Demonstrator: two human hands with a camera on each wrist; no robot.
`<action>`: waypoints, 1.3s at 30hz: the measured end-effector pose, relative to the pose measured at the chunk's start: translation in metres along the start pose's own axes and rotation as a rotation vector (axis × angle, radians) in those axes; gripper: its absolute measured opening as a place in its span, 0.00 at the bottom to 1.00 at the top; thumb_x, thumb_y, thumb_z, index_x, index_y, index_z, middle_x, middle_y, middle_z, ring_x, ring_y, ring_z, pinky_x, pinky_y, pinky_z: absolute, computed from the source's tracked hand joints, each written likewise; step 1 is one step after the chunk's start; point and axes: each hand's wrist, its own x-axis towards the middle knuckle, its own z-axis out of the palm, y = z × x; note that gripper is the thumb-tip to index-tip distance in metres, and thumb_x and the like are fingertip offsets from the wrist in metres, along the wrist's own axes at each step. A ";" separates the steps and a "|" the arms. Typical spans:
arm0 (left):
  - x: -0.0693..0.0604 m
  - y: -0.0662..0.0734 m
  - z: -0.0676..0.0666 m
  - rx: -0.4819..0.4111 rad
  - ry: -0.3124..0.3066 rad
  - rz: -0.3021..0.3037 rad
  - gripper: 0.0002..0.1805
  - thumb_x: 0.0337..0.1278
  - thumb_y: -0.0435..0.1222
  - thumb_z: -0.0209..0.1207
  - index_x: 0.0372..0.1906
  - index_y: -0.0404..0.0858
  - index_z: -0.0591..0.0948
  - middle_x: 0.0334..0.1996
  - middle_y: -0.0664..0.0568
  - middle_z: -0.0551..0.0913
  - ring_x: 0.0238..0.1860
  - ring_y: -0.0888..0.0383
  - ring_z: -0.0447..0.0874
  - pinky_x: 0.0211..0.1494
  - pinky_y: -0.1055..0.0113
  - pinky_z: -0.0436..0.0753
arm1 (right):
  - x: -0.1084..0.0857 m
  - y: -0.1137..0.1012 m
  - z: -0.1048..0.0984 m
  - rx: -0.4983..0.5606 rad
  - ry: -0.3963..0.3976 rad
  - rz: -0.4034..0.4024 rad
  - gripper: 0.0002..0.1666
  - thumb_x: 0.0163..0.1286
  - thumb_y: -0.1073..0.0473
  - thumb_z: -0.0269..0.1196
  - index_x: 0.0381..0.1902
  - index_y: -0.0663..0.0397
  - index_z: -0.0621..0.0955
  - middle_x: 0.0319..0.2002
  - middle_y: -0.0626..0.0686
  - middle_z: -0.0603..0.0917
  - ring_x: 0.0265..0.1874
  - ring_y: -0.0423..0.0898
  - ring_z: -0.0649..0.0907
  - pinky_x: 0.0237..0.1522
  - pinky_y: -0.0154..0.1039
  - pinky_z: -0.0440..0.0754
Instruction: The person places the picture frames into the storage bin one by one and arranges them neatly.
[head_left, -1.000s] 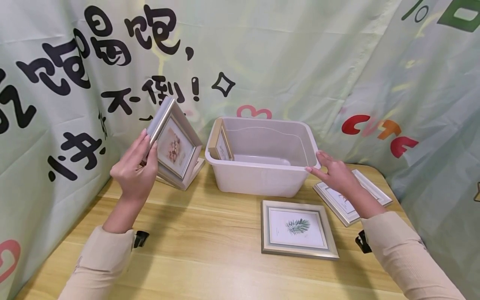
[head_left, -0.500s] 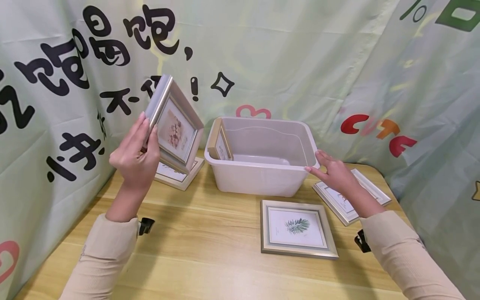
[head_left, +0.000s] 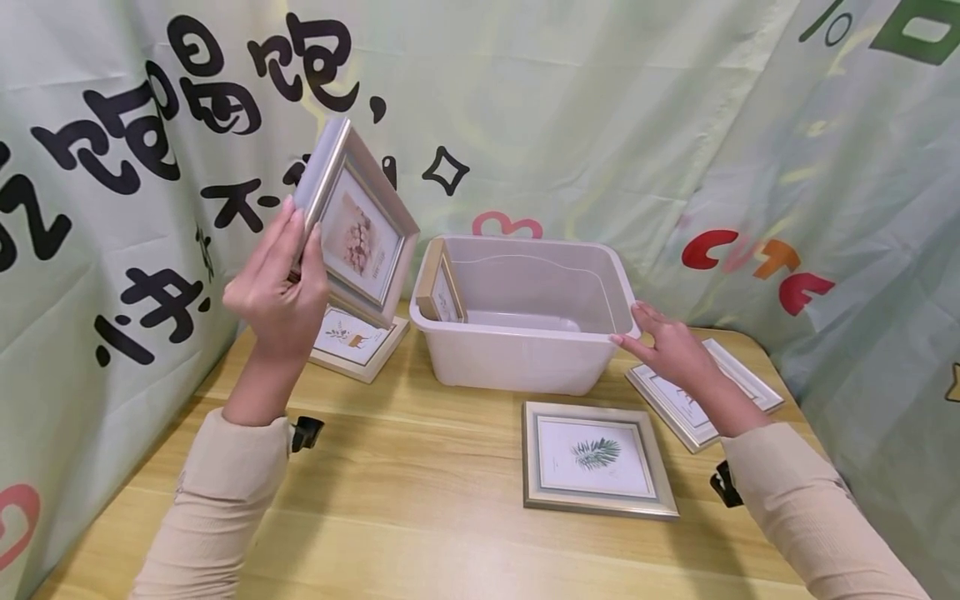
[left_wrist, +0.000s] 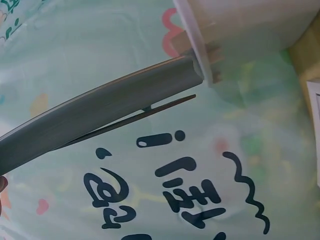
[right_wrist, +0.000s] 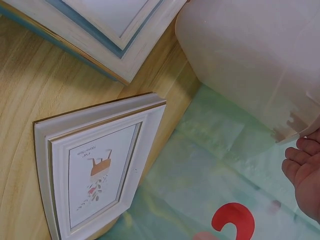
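The left hand (head_left: 277,287) grips a flower-picture frame (head_left: 360,237) by one edge, tilted above the table (head_left: 412,508); well apart, the right hand (head_left: 670,348) rests outstretched against a plastic bin (head_left: 517,362) between them. A leaf-picture frame (head_left: 597,460) lies nearer the person than the right hand, a white frame (head_left: 667,398) partly below it.

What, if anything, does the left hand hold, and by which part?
The left hand grips a silver rectangular picture frame with pink flowers, by its left edge in the head view.
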 end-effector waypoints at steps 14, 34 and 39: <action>0.016 0.021 0.028 -0.025 0.038 -0.050 0.07 0.43 0.27 0.67 0.31 0.26 0.85 0.36 0.37 0.85 0.42 0.48 0.86 0.48 0.67 0.83 | 0.000 0.000 0.000 0.001 0.000 -0.001 0.47 0.66 0.39 0.54 0.68 0.68 0.57 0.67 0.71 0.58 0.65 0.68 0.61 0.61 0.64 0.62; -0.024 0.027 0.060 -0.113 -0.052 -0.035 0.07 0.45 0.23 0.64 0.33 0.22 0.83 0.37 0.33 0.84 0.41 0.44 0.86 0.42 0.71 0.83 | -0.002 0.002 0.004 0.027 0.012 -0.001 0.46 0.66 0.40 0.55 0.68 0.68 0.57 0.67 0.70 0.58 0.64 0.69 0.62 0.60 0.64 0.63; -0.033 0.025 0.067 -0.107 -0.091 -0.046 0.08 0.47 0.24 0.63 0.34 0.22 0.83 0.38 0.33 0.84 0.42 0.44 0.85 0.43 0.71 0.83 | 0.000 0.002 0.002 0.020 0.005 -0.001 0.47 0.66 0.39 0.54 0.68 0.68 0.57 0.68 0.71 0.58 0.64 0.69 0.62 0.60 0.64 0.64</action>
